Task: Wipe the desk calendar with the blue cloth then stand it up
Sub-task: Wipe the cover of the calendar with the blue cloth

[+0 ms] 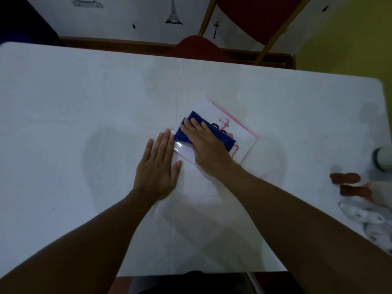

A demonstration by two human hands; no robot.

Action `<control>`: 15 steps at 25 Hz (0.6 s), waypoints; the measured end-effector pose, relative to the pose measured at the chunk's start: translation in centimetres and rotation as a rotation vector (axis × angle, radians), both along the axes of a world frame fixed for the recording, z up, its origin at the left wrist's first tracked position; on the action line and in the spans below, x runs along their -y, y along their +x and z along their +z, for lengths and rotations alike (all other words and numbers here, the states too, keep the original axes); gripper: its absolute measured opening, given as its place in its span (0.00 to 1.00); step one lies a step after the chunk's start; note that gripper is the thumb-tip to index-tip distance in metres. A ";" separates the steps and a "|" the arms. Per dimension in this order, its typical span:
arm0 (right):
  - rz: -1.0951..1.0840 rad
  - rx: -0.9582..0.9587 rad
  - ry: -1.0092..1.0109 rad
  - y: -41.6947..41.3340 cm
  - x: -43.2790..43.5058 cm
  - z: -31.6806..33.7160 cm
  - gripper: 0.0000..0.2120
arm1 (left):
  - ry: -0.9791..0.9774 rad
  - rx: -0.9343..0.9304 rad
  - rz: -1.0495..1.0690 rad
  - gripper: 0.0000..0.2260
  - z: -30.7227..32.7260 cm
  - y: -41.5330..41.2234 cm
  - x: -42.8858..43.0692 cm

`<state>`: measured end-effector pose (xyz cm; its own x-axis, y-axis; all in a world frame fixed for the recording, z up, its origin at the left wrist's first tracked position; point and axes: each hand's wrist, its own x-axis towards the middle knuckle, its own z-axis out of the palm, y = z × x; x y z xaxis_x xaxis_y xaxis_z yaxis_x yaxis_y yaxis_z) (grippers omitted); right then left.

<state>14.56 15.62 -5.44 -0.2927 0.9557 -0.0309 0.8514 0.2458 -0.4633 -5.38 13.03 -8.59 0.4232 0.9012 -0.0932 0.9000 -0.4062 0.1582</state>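
The desk calendar (244, 132) lies flat near the middle of the white table (84, 102); it is white with pink spiral binding along its far right edge and a pink drawing. A folded blue cloth (224, 140) rests on the calendar. My right hand (203, 141) lies flat on the cloth, fingers together, pressing it onto the page. My left hand (158, 164) is spread flat on the table just left of the calendar's near corner, its fingertips touching the calendar's edge.
At the table's right edge sit two brown lumps (344, 178), a white patterned cloth (364, 217) and a round white container (384, 158). A red chair with a gold frame (197, 47) stands behind the table's far edge.
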 end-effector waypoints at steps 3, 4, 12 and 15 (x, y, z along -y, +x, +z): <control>0.083 -0.034 0.035 1.8 3.9 0.0 0.27 | 0.013 0.019 -0.006 0.32 0.0 0.0 0.1; 0.126 -0.039 0.034 2.6 5.0 0.0 0.27 | 0.016 0.027 -0.004 0.32 0.1 0.0 0.1; 0.121 -0.055 -0.039 3.8 0.1 0.5 0.30 | 0.032 0.055 -0.005 0.33 -0.2 -0.1 0.0; 0.015 -0.077 -0.080 2.2 -2.0 0.2 0.30 | 0.024 0.048 0.000 0.33 -0.2 0.0 -0.1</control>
<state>16.77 17.59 -5.21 -0.3111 0.9467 -0.0840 0.8089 0.2174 -0.5463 -5.42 13.09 -8.78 0.4265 0.9030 -0.0515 0.8917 -0.4103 0.1912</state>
